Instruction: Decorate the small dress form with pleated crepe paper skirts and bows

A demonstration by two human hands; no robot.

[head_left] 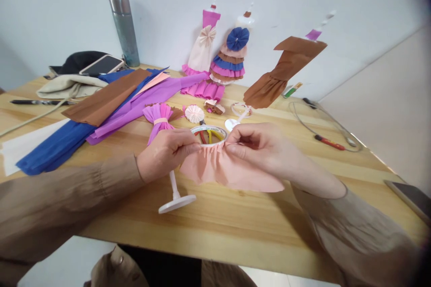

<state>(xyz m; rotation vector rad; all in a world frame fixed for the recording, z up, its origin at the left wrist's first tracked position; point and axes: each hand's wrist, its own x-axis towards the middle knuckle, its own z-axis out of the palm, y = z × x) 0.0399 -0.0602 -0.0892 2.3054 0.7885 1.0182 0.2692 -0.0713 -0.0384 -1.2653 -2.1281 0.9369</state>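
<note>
Between my two hands a peach crepe paper strip (232,172) hangs down, gathered in small pleats along its top edge. My left hand (171,150) pinches the left end of that edge. Farther right, my right hand (259,145) pinches it between thumb and fingers. Just behind the pleats stands a roll of tape (208,131), with red and yellow handles showing through its ring. Beside my left hand is a purple and pink paper dress (160,119) with a peach band, on a white stand (177,204) whose stem my hand partly hides.
Folded crepe paper in blue (50,143), brown (107,98) and purple (151,98) lies left. Three dressed paper forms, one a brown dress (283,71), stand at the back. A steel flask (124,27), a glue gun-like red-handled tool (330,143) and a phone (409,197) are around.
</note>
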